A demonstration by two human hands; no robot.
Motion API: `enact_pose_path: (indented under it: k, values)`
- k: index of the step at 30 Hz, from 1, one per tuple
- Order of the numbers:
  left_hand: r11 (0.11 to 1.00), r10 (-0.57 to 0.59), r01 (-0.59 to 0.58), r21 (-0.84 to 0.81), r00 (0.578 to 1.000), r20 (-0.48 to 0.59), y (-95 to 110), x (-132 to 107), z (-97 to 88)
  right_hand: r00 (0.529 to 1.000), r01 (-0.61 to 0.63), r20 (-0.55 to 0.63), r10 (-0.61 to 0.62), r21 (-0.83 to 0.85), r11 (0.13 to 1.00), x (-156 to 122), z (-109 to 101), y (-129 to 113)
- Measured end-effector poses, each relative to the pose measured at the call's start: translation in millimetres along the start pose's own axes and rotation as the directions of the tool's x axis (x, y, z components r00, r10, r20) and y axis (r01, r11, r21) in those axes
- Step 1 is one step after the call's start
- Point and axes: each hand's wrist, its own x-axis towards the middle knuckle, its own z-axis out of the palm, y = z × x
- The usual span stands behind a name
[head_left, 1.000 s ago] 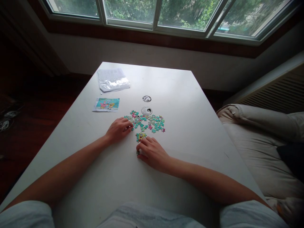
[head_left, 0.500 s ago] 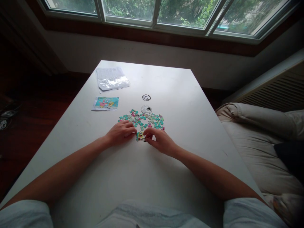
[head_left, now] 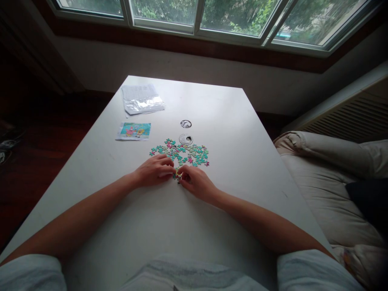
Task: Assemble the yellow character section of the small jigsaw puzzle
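A small block of joined jigsaw puzzle pieces [head_left: 176,177], with some yellow on it, lies on the white table between my hands and is mostly covered by my fingers. My left hand [head_left: 154,171] rests at its left side, fingers curled and fingertips on its edge. From the right, my right hand [head_left: 198,182] reaches over the block, thumb and fingers pinched together at a puzzle piece that they largely hide. Just beyond my hands spreads a pile of loose puzzle pieces [head_left: 198,154], mostly teal and green with some pink.
Left of the pile lies a picture card [head_left: 136,131] with cartoon figures. Behind it is a clear plastic bag with papers [head_left: 142,100]. Two round cable-hole covers [head_left: 186,139] are set in the white table [head_left: 212,109]. A beige sofa [head_left: 309,182] stands to the right, below a window.
My right hand has shifted left, so its fingers now cover most of the joined block that showed before. My left hand stays at the block's left edge.
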Motion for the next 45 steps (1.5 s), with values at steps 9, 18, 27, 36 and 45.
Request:
enact_pose_path:
  k: [9, 18, 27, 36, 45]
  values:
    - [1.000, 0.013, -0.013, -0.023, 1.000, -0.009, 1.1, 1.3, -1.6, 0.996, 0.085, 0.046, -0.080, -0.114, 0.990, -0.2, -7.9, -1.4]
    - [0.999, 0.004, -0.004, -0.037, 1.000, 0.001, 2.3, 1.3, -2.5, 0.992, 0.117, 0.066, -0.103, -0.267, 0.957, -1.5, -5.2, 1.6]
    - [1.000, 0.003, -0.003, -0.021, 1.000, 0.004, 2.4, 1.8, -2.6, 0.985, 0.170, 0.085, -0.149, -0.357, 0.918, -2.0, -6.6, -0.9]
    - [0.999, -0.001, 0.001, -0.032, 1.000, -0.002, 2.0, 2.1, -3.0, 0.975, 0.221, 0.110, -0.195, -0.324, 0.920, -0.7, -6.4, 2.0]
    - [0.999, -0.013, 0.013, -0.051, 1.000, -0.004, 0.2, 1.3, -3.7, 0.990, 0.135, 0.074, -0.119, -0.274, 0.952, -0.1, -5.0, 2.0]
